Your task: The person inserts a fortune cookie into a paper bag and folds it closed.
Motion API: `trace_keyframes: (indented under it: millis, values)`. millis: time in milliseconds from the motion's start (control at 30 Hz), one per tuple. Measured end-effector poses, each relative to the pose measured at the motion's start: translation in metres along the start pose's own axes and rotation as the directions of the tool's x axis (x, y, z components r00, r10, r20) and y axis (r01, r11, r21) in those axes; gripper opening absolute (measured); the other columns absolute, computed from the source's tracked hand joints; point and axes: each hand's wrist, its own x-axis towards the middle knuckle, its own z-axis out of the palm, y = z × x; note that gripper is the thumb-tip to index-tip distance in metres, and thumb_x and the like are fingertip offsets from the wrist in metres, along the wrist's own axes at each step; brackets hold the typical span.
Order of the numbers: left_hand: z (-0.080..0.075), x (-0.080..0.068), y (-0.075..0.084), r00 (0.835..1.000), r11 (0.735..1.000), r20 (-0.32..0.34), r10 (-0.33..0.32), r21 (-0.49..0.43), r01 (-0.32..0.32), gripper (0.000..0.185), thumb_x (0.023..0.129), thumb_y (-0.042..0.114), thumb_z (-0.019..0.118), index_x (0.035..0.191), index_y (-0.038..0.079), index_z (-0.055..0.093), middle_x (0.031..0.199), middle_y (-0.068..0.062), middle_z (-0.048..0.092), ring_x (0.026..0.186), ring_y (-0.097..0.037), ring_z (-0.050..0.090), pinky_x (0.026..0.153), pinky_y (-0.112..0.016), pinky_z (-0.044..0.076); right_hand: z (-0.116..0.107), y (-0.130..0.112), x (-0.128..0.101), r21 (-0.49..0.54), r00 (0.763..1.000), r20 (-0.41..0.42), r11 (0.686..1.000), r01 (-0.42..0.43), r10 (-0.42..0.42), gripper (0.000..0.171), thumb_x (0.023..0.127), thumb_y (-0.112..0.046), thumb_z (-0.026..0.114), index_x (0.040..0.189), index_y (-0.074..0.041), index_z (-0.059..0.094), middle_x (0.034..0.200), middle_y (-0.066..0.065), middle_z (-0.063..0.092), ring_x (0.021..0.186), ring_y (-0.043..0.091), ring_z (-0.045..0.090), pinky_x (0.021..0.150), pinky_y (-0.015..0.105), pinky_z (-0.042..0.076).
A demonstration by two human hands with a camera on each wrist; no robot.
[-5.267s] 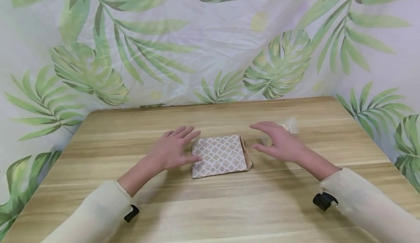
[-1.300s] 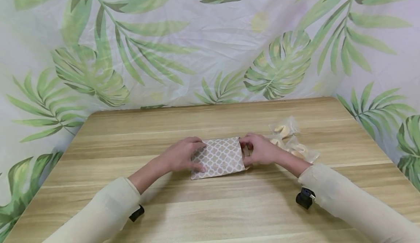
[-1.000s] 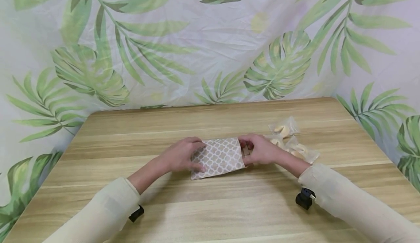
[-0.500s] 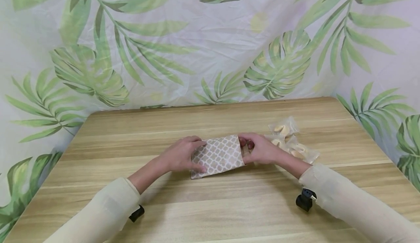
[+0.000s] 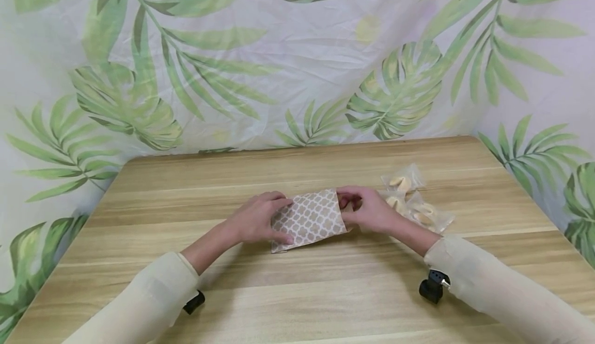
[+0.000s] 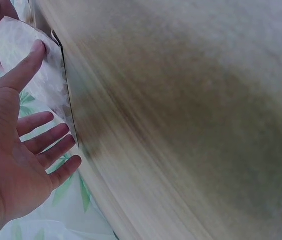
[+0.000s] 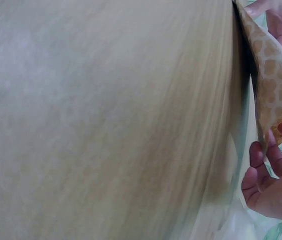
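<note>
A flat paper bag (image 5: 310,219) with a white-and-tan lattice print lies on the wooden table, its mouth to the right and slightly raised. My left hand (image 5: 254,220) rests at the closed left end. In the left wrist view its thumb (image 6: 28,62) touches the bag's face and the other fingers extend beside it. At the mouth, my right hand (image 5: 369,212) pinches the bag's edge with curled fingers, parting it a little. In the right wrist view some fingertips (image 7: 274,137) reach the opening. What the bag contains is hidden.
Just behind and right of my right hand lie fortune cookies in clear wrappers: one at the back (image 5: 401,182), another partly covered by the hand (image 5: 395,202), and one at the right (image 5: 425,212). A leaf-print cloth (image 5: 297,65) hangs behind the table (image 5: 297,292).
Both hands have come in from beside the bag to touch it, uncovering the wrapped cookies. Over the last second the right hand has lifted the mouth slightly; the left hand stays put.
</note>
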Motion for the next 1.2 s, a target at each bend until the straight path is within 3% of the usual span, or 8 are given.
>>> trace_keyframes:
  millis: [200,333,467,733,1000,1200]
  values:
    - [-0.001,0.000,0.001,1.000,1.000,0.004,-0.002,0.007,0.002,0.088,0.080,0.054,0.086,0.145,0.001,0.057,0.145,-0.018,0.057,0.134,-0.037,0.053,0.110,-0.057,0.044,-0.003,-0.005,-0.001,-0.009,0.997,-0.071,1.000,-0.012,0.012,0.046,0.079,0.006,0.081,0.123,0.011,0.069,0.096,0.011,0.074,0.094,0.027,0.066,0.087,0.042,0.053]
    - [-0.002,0.001,0.001,1.000,1.000,0.010,-0.007,0.017,0.007,0.088,0.080,0.053,0.087,0.145,0.002,0.057,0.145,-0.018,0.057,0.134,-0.037,0.053,0.110,-0.058,0.043,-0.004,-0.007,-0.003,-0.029,0.997,-0.073,0.999,-0.024,0.022,0.040,0.078,0.006,0.084,0.116,0.009,0.072,0.089,0.008,0.075,0.083,0.019,0.064,0.077,0.031,0.054]
    - [-0.002,0.001,0.001,1.000,1.000,0.016,-0.011,0.029,0.010,0.088,0.079,0.053,0.087,0.145,0.002,0.057,0.145,-0.018,0.056,0.134,-0.037,0.053,0.110,-0.059,0.043,-0.002,-0.005,-0.002,-0.001,0.998,-0.054,1.000,-0.011,0.011,0.036,0.078,0.010,0.082,0.112,0.013,0.072,0.089,0.013,0.074,0.079,0.017,0.066,0.070,0.024,0.056]
    - [-0.002,0.002,0.002,0.999,0.999,0.029,-0.027,0.028,0.027,0.089,0.079,0.053,0.087,0.146,0.004,0.057,0.146,-0.018,0.056,0.136,-0.037,0.052,0.111,-0.060,0.042,-0.002,0.002,-0.002,0.078,0.997,0.053,0.995,-0.061,0.057,0.050,0.077,0.007,0.081,0.122,0.018,0.062,0.096,0.018,0.071,0.087,0.027,0.070,0.079,0.028,0.060]
    - [-0.001,0.000,0.001,1.000,1.000,0.015,-0.011,0.018,0.011,0.088,0.079,0.051,0.088,0.145,0.003,0.058,0.144,-0.017,0.057,0.134,-0.036,0.053,0.110,-0.058,0.044,-0.001,0.002,-0.003,0.174,0.994,0.068,0.979,-0.102,0.091,0.055,0.077,0.010,0.078,0.128,0.017,0.059,0.101,0.017,0.070,0.086,0.022,0.069,0.079,0.024,0.059]
    - [-0.001,-0.001,0.001,1.000,1.000,-0.002,-0.006,0.003,0.006,0.090,0.078,0.053,0.088,0.146,0.002,0.057,0.144,-0.018,0.056,0.133,-0.036,0.054,0.108,-0.058,0.045,-0.001,0.000,-0.004,0.236,0.992,0.074,0.964,-0.120,0.106,0.064,0.076,0.011,0.078,0.135,0.018,0.054,0.106,0.021,0.068,0.091,0.028,0.069,0.080,0.022,0.058]
